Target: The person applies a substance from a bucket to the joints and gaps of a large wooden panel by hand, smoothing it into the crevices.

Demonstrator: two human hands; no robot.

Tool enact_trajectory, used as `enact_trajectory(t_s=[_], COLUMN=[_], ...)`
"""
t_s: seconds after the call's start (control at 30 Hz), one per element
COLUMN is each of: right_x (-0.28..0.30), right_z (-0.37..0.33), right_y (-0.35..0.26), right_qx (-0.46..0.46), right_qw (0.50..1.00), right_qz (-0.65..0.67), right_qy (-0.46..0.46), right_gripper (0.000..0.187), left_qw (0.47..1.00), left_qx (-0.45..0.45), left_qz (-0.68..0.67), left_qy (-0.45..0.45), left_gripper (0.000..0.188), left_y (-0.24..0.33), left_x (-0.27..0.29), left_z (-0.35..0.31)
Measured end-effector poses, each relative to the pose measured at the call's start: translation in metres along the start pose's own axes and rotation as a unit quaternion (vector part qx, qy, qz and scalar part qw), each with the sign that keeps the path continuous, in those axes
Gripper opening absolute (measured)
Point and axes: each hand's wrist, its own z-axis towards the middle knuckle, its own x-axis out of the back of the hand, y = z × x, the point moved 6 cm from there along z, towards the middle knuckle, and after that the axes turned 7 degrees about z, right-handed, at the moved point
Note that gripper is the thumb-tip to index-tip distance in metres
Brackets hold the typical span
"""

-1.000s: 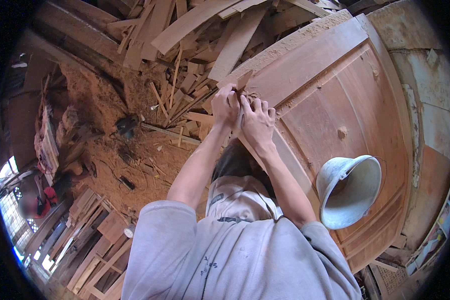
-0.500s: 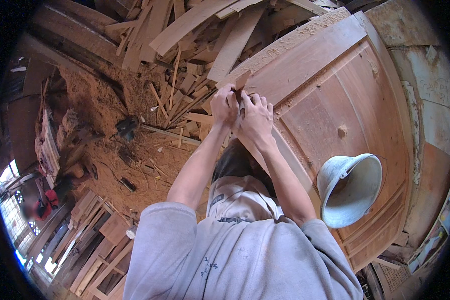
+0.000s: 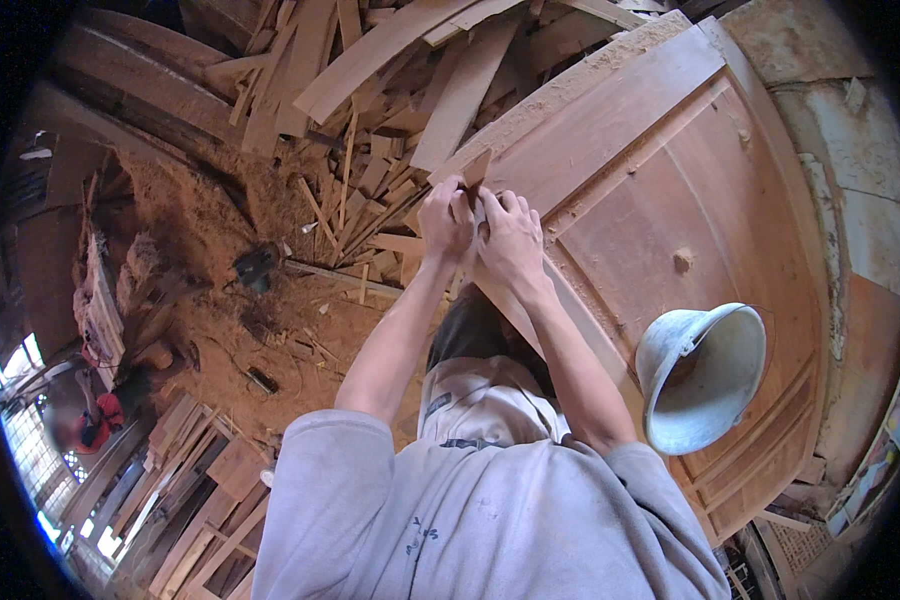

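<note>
My left hand (image 3: 445,218) and my right hand (image 3: 511,232) are close together at the near left corner of a large wooden door panel (image 3: 638,205). Between their curled fingers a thin, flat brown piece (image 3: 480,168) sticks up; whether it is folded sandpaper or a wood sliver I cannot tell. Both hands are closed on it, with the fingertips partly hidden. A pale, dusty bucket (image 3: 654,345) lies tipped on the panel, to the right of my right forearm. Sawdust and shavings cling to the panel's frame and grooves.
Offcuts and long boards (image 3: 460,105) are heaped beyond my hands. Sawdust covers the floor (image 3: 205,335) at left, where a dark object (image 3: 255,268) lies. Stacked timber (image 3: 195,480) stands at lower left, near a person in red (image 3: 100,420). Worn slabs (image 3: 865,145) border the panel's right side.
My view has shifted slightly. Both hands stay at the panel's corner with the brown piece, barely moved. The person in red at far left appears a little farther right.
</note>
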Motion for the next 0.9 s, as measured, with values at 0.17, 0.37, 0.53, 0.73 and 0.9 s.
enact_trajectory(t_s=[0.17,0.37,0.53,0.73,0.9], right_x=[-0.007,-0.009,-0.008,0.015,0.006], right_z=[-0.002,0.003,0.003,-0.03,-0.038], right_y=[-0.001,-0.006,0.003,0.005,0.013], right_qx=[0.032,-0.056,-0.049,-0.076,-0.005], right_qw=[0.998,0.998,0.998,0.997,0.979], right_qz=[-0.04,-0.03,-0.032,-0.021,-0.175], right_qy=[0.032,-0.016,-0.006,0.006,0.105], right_gripper=[0.047,0.051,0.05,0.052,0.06], left_qw=[1.0,1.0,1.0,1.0,1.0], left_qx=[0.001,0.004,0.002,0.001,-0.012], left_qz=[-0.023,-0.013,-0.018,-0.014,0.002], left_qy=[0.005,-0.005,0.0,-0.004,0.005], left_gripper=[0.035,0.035,0.037,0.034,0.029], left_y=[0.002,-0.002,0.004,0.002,0.005], left_x=[-0.001,-0.001,-0.002,0.002,0.001], left_z=[0.0,0.001,0.0,0.001,0.003])
